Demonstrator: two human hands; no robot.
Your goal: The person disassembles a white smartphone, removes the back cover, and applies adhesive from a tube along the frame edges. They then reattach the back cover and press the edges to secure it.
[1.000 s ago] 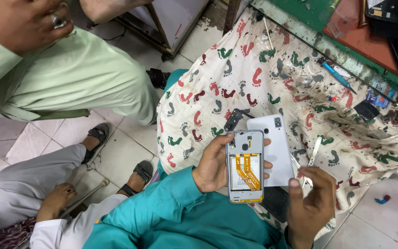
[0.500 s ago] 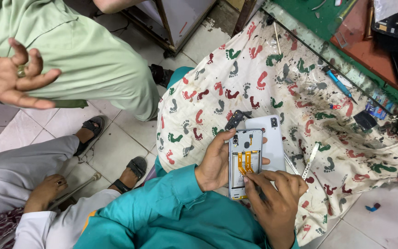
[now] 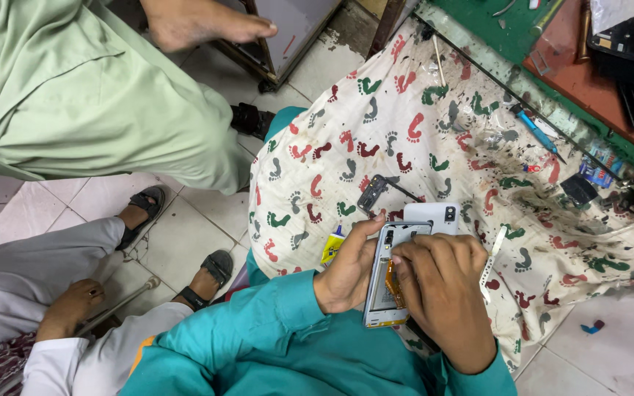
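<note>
Opened phone [image 3: 384, 282], back removed, orange flex cable exposed: gripped along its left edge by the left hand [image 3: 346, 273], over the near edge of the footprint-patterned cloth [image 3: 405, 117]. Right hand [image 3: 442, 286] curled over the opened back, fingertips pressed at the cable; whether they pinch a tool cannot be told. White back cover [image 3: 438, 216] lies just beyond. Handling, as judged: steady support, light pressure at the flex.

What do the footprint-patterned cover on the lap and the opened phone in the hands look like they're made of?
The patterned cover looks like thin woven cotton cloth: matte, creased, draped in soft folds and stained dark. The opened phone, held by the left hand under the right hand, seems to have a pale, smooth plastic frame with a faint sheen; the orange strip inside looks like flexible film, though the hand partly hides it.
</note>
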